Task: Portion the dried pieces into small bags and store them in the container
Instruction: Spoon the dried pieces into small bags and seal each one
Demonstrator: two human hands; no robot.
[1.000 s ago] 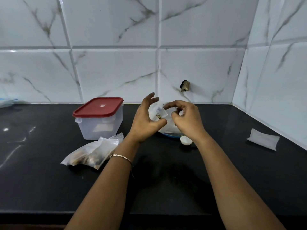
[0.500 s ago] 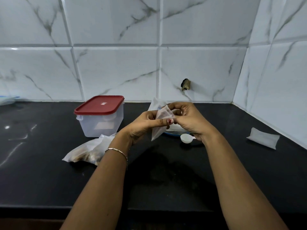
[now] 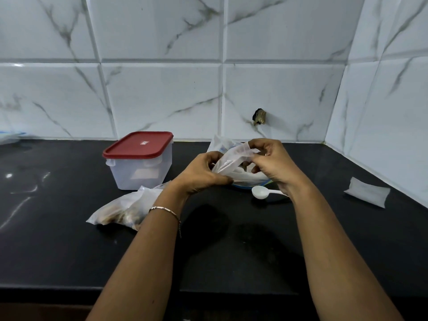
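Note:
Both hands hold one small clear bag above the black counter. My left hand grips its lower left side, and my right hand pinches its top right edge. Brown dried pieces show between the hands, partly hidden. Behind the bag sits a blue-rimmed bowl lined with plastic. A white scoop lies just in front of the bowl. The clear container with its red lid on stands to the left. A pile of filled small bags lies in front of it.
A stack of flat empty bags lies at the right by the side wall. Tiled walls close the back and right. The counter's front edge runs under my forearms. A dark fitting sticks out of the back wall.
My hands dropped slightly toward the bowl. The bag went from a small pinched packet to spread between both hands, with the left hand now gripping its lower side.

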